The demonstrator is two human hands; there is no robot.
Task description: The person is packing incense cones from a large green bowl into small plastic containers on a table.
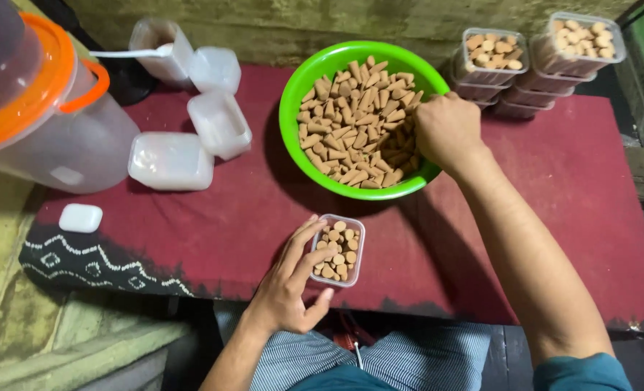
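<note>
Cones (358,130) fill the green bowl (293,94), heaped and pointing every way, and the right hand (446,130) is down at its near-right rim, fingers curled into the pile; whether that grip has closed on any cones I cannot tell, the knuckles hide it. Nearer the person than the bowl, the small clear box (339,250) sits on the red desk (575,188), partly filled with cones standing on end. Left hand (287,286) steadies it, thumb and fingers lightly pinched on the box's left wall, a narrow grip.

Left of the bowl lie empty boxes (192,123), some tipped over, with a white lid (80,217) further left and a big jar (47,116) with an orange lid beyond them. Right of the bowl, filled boxes (532,61) are stacked.

Risks, as I judge them: the box sits close to the desk's front edge, so a nudge from the left hand could slide it off onto the lap. Cones dropped in loosely could knock the upright ones over. The right forearm crosses the bowl's rim, and a quick pull back might tip it.
</note>
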